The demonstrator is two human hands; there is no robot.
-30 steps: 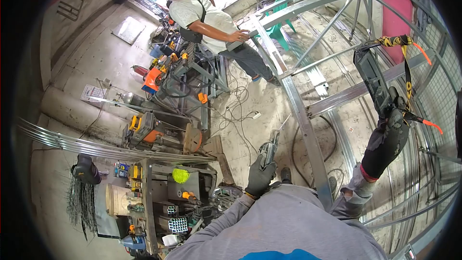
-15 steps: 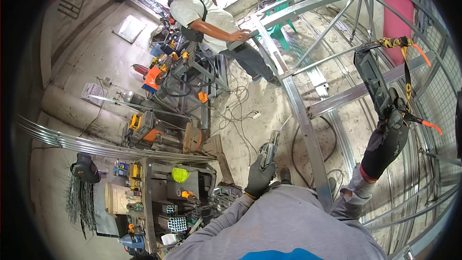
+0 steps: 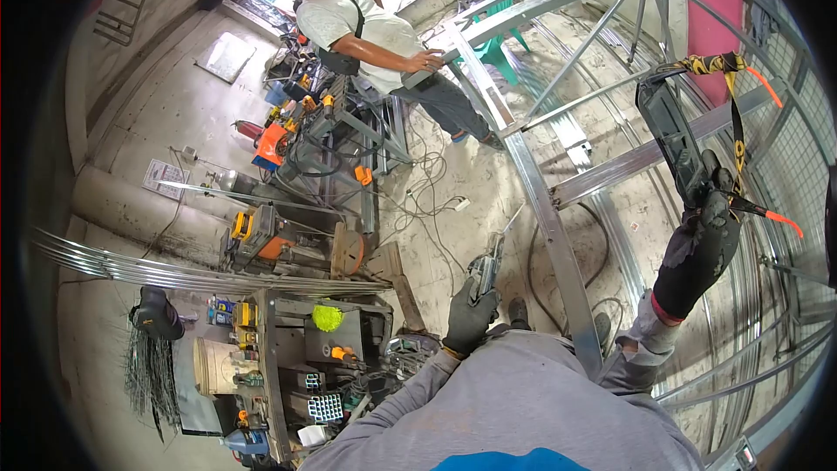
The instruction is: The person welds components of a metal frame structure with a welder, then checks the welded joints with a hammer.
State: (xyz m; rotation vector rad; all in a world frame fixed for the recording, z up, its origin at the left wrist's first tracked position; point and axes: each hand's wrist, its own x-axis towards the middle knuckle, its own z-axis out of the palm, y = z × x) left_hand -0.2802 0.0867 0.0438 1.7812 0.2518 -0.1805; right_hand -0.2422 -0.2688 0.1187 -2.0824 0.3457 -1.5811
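By the grey shirt [image 3: 523, 401], the gloved left hand [image 3: 472, 318] curls its fingers around a metal holder [image 3: 491, 270], its handle mostly covered; the thin rod [image 3: 514, 219] at its tip is faint. Reaching farther out, the gloved right hand [image 3: 713, 202] grips a dark visor's [image 3: 664, 126] lower end, thumb indistinct. Beyond, a co-worker's hand [image 3: 425, 61] touches the steel frame [image 3: 565, 266].

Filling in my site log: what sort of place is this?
Probably a metalworking shop: a metal frame, a bundle of metal bars, and what looks like a welding electrode holder in the left hand.
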